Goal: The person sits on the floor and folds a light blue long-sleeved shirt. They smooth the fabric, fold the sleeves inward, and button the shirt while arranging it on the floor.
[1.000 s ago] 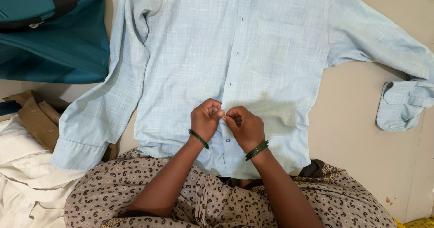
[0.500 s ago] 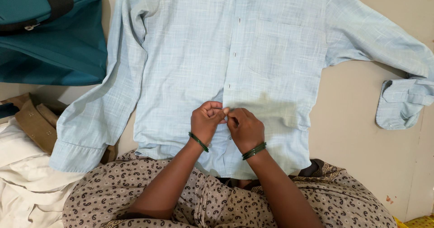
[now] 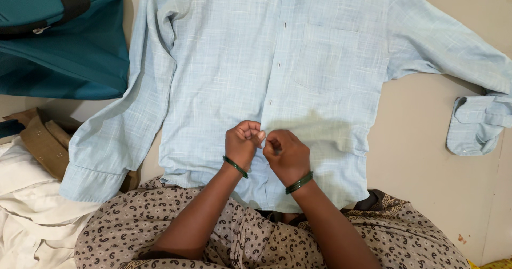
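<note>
Pale blue shirt (image 3: 277,77) lies spread flat beyond both hands, which pinch its front placket, left hand (image 3: 242,141) and right hand (image 3: 288,151) curled tight, knuckles nearly meeting. Far left of them sits a teal bag (image 3: 58,39), closed, on the beige floor (image 3: 421,157)

The scene is lit evenly and softly, fairly bright, with no glare seen. A faint shadow is cast on the shirt (image 3: 224,61) just right of and beyond the right hand (image 3: 288,152), so light appears to come from the left. Darker shadow is held under the bag (image 3: 64,50) far left of the left hand (image 3: 242,141). Focus is sharp throughout; weave is resolved. Slight stretching is seen toward the corners.
</note>
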